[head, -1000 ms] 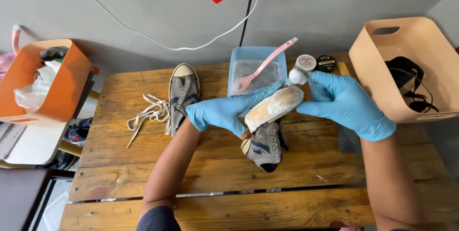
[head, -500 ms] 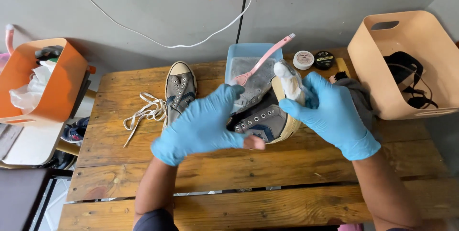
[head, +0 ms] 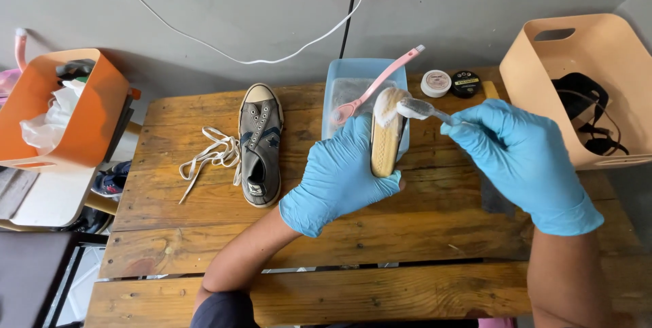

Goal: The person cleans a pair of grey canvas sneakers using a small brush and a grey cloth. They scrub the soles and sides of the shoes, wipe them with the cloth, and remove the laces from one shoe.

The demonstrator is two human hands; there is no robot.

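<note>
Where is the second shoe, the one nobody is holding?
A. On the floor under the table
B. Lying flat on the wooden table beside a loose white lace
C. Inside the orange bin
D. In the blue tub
B: the grey shoe lies flat on the wooden table, with the white lace loose at its side, while the left hand holds the other shoe sole-up.

Table centre: left hand [head: 337,177] holds shoe [head: 386,139], sole up, before tub [head: 339,90].
Right of shoe: right hand [head: 519,159], brush [head: 415,108] on toe.
Left: second shoe [head: 260,143], laces [head: 206,157] beside.
</note>
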